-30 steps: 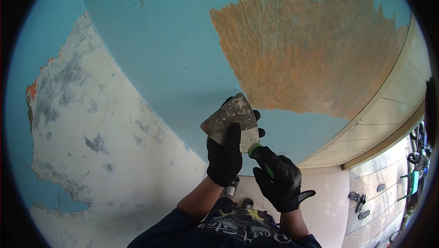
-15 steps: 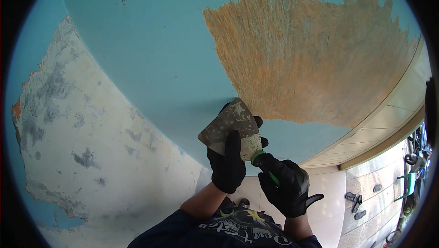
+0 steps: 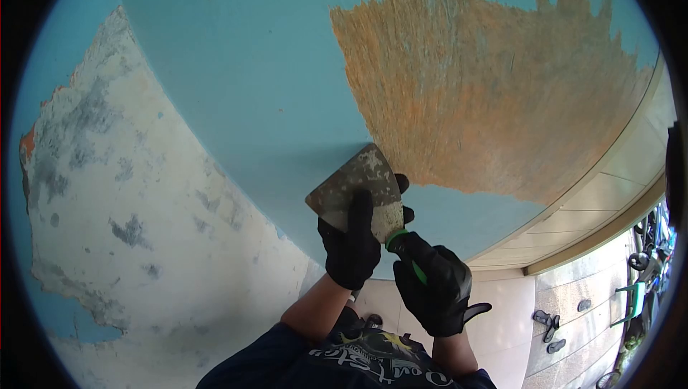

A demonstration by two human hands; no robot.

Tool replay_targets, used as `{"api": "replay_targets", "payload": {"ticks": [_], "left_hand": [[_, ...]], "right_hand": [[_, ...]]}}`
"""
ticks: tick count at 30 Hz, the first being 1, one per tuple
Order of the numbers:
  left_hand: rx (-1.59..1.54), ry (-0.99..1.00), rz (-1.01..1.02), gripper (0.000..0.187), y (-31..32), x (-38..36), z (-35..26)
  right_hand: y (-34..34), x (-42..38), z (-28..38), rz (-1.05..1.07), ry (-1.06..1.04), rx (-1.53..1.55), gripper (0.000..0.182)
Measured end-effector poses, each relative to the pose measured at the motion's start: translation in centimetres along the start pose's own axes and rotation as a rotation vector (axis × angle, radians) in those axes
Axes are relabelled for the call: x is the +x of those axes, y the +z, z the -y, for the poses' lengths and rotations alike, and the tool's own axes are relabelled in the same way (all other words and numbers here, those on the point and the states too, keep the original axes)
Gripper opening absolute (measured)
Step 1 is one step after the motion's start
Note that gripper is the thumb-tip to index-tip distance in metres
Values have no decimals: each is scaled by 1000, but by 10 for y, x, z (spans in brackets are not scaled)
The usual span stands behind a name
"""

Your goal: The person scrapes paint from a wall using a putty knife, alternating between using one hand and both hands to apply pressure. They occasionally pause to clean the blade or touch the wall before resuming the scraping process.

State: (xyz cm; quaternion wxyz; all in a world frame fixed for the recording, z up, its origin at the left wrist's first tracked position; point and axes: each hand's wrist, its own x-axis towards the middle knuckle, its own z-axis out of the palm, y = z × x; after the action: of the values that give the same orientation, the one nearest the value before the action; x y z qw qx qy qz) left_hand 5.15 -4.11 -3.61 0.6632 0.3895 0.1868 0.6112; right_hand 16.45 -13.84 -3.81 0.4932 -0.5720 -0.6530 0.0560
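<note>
A wide scraper (image 3: pixel 358 187) with a stained, paint-flecked metal blade and a green and black handle is held in front of the wall. My left hand (image 3: pixel 351 245), in a black glove, grips the blade, thumb across its face and fingertips showing past its right side. My right hand (image 3: pixel 436 285), also black-gloved, is wrapped round the handle. Behind the blade, the blue painted wall (image 3: pixel 251 95) meets a rough orange-brown scraped patch (image 3: pixel 487 95). Whether the blade touches the wall cannot be told.
A bare whitish-grey patch (image 3: pixel 158 224) covers much of the adjoining wall at left. A pale ledge (image 3: pixel 602 184) curves along the right. Sandals (image 3: pixel 548 324), a green-framed stool (image 3: pixel 634 303) and motorbikes (image 3: pixel 641 260) stand at the lower right.
Both hands and the scraper have shifted slightly left and up in the view. The wall patches at left have also moved a little as the camera view turned. The grip is the same.
</note>
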Motion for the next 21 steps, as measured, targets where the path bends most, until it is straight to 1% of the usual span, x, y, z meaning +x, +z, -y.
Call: {"api": "replay_targets", "payload": {"ticks": [3, 6, 11, 15, 17, 21], "left_hand": [[13, 17, -12, 45, -1, 1, -2], [16, 8, 23, 44, -4, -2, -1], [23, 54, 30, 43, -6, -4, 9], [36, 48, 44, 43, -6, -4, 9], [20, 49, -53, 46, 0, -5, 7], [14, 7, 8, 45, -6, -3, 3]], "right_hand": [[5, -2, 0, -45, -39, -5, 47], [6, -7, 0, -78, -70, 11, 45], [3, -13, -5, -29, 5, 3, 44], [1, -10, -6, -43, -28, -13, 44], [-1, -6, -4, -33, -65, 8, 44], [-1, -4, -3, -35, -55, 3, 45]]}}
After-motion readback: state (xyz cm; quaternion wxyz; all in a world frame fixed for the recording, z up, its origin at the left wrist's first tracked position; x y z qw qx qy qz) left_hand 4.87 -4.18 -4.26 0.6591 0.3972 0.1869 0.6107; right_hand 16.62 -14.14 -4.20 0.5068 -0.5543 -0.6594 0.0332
